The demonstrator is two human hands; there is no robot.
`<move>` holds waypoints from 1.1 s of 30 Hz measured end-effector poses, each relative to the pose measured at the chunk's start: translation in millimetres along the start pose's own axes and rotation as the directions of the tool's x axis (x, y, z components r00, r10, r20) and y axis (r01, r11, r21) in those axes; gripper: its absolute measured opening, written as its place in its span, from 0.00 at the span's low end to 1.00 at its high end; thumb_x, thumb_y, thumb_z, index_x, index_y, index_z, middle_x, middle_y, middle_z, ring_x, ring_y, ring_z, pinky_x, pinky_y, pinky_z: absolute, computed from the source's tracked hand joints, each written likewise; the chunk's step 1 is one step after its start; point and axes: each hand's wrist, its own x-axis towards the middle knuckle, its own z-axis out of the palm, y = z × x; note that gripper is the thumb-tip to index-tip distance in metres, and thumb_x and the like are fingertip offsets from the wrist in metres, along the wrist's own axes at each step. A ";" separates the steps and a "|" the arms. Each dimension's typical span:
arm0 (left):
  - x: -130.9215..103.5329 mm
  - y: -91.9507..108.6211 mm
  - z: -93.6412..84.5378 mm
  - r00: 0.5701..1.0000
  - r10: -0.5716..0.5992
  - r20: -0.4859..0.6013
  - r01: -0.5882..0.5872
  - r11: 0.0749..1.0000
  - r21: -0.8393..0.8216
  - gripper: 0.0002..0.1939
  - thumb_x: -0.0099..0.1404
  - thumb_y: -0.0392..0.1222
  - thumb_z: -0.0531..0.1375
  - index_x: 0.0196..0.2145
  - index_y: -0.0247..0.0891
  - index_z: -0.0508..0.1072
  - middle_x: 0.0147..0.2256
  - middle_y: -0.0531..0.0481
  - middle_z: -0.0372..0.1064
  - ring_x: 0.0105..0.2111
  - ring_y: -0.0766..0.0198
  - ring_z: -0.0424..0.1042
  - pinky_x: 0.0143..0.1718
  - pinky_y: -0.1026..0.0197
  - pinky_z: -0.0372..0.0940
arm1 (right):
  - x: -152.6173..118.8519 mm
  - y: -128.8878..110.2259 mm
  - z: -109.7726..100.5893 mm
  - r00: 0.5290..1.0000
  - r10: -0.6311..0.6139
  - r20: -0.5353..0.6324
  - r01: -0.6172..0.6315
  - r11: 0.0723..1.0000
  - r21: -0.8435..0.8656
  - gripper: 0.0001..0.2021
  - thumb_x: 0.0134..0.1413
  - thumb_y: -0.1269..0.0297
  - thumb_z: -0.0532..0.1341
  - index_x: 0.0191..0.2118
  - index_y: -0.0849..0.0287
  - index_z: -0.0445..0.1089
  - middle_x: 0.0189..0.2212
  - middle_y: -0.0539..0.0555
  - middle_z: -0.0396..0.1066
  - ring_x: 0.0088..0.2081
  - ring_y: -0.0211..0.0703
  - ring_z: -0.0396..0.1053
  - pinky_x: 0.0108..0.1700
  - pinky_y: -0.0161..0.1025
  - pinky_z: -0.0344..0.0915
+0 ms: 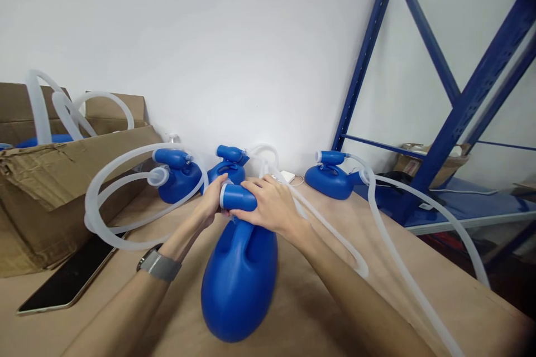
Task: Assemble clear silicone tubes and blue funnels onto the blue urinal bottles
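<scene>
A blue plastic urinal bottle (pixel 238 290) with a moulded handle lies in front of me on the table. Over its handle end is a blue cylindrical cup (pixel 238 197) with a white rim. My left hand (pixel 211 201) is closed at the rim side of the cup; part of its fingers is hidden behind it. From the other side, my right hand (pixel 270 203) wraps its fingers and thumb round the cup's rounded end. A translucent hose (pixel 335 240) runs behind my right hand and loops over the table.
Similar blue bottles with hoses stand behind: a left bottle (pixel 180 181), a middle bottle (pixel 228 167), a right bottle (pixel 329 181). A cardboard box (pixel 84 178) with hoses and a dark tablet (pixel 67 273) occupy the left. Blue metal shelving (pixel 444 122) is at right.
</scene>
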 end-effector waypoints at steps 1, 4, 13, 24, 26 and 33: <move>-1.1 3.0 -0.8 1.000 0.005 0.003 -0.005 1.000 0.020 0.16 0.69 0.54 0.57 0.36 0.38 0.71 0.17 0.54 0.67 0.13 0.62 0.67 0.12 0.63 0.62 | 0.4 1.7 -0.7 1.000 0.013 0.003 -0.013 1.000 0.006 0.28 0.55 0.40 0.67 0.53 0.55 0.74 0.45 0.58 0.78 0.48 0.56 0.69 0.45 0.46 0.64; -4.5 11.2 -2.4 1.000 -0.004 0.025 0.004 1.000 0.013 0.19 0.68 0.58 0.58 0.33 0.38 0.70 0.20 0.52 0.69 0.17 0.63 0.69 0.16 0.63 0.67 | 0.9 10.7 -0.7 0.999 0.028 0.017 -0.029 0.999 0.038 0.30 0.55 0.39 0.66 0.55 0.55 0.73 0.45 0.57 0.78 0.48 0.55 0.69 0.45 0.46 0.64; 1.7 -3.0 -1.3 0.972 -0.113 0.208 0.108 0.994 0.036 0.14 0.66 0.54 0.59 0.31 0.41 0.66 0.20 0.56 0.62 0.17 0.68 0.62 0.17 0.66 0.62 | 3.6 24.6 -2.3 0.996 -0.062 0.062 0.056 0.993 0.100 0.30 0.53 0.40 0.68 0.56 0.54 0.72 0.45 0.57 0.78 0.46 0.53 0.69 0.43 0.44 0.63; -7.2 1.3 -41.9 0.888 -0.233 0.396 -0.023 0.838 0.544 0.24 0.61 0.64 0.62 0.33 0.38 0.77 0.24 0.51 0.69 0.20 0.67 0.63 0.21 0.65 0.58 | 0.8 46.2 -17.7 0.975 -0.170 0.140 0.130 0.957 0.259 0.29 0.52 0.43 0.70 0.56 0.51 0.73 0.48 0.54 0.76 0.49 0.53 0.69 0.47 0.46 0.66; -7.8 8.1 -45.1 0.876 -0.281 0.392 -0.109 0.677 0.728 0.24 0.57 0.64 0.65 0.37 0.39 0.79 0.28 0.50 0.73 0.24 0.62 0.70 0.26 0.63 0.63 | 1.0 43.7 -20.1 0.974 -0.175 0.147 0.132 0.957 0.259 0.29 0.52 0.42 0.70 0.56 0.51 0.73 0.48 0.55 0.76 0.50 0.53 0.69 0.48 0.47 0.66; -5.2 21.6 -52.8 0.955 -0.185 0.234 -0.175 0.288 0.942 0.33 0.43 0.60 0.71 0.44 0.42 0.78 0.52 0.38 0.76 0.49 0.43 0.75 0.41 0.58 0.67 | 0.0 43.3 -42.2 0.940 -0.216 0.265 0.148 0.956 0.255 0.37 0.56 0.40 0.67 0.67 0.47 0.63 0.53 0.56 0.74 0.54 0.56 0.69 0.51 0.50 0.67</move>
